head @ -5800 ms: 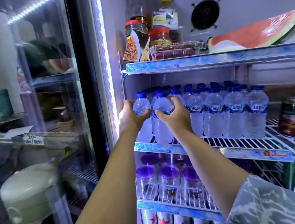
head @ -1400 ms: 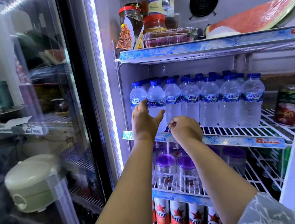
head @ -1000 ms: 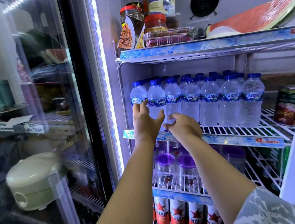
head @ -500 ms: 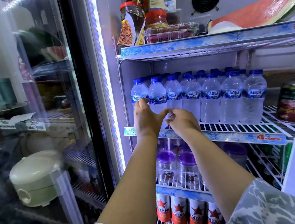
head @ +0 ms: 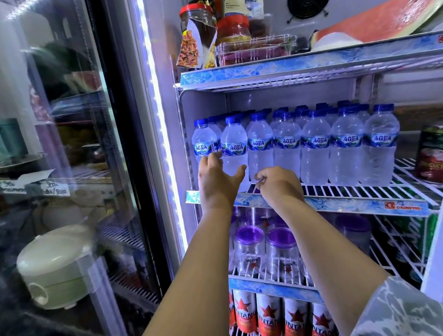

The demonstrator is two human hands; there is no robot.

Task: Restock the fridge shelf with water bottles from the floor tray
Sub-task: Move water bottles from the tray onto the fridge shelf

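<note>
Water bottles (head: 288, 148), clear ribbed plastic with blue caps, fill the white wire shelf (head: 350, 188). Left hand (head: 217, 183) reaches up, fingers spread against the leftmost bottles; right hand (head: 279, 183) hovers beside it, fingers curled, holding nothing.

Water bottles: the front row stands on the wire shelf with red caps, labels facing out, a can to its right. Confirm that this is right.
Not quite. The head view shows the water bottles with blue caps, not red. The rest holds: they stand on the wire shelf, labels facing out, with the can to their right.
</note>
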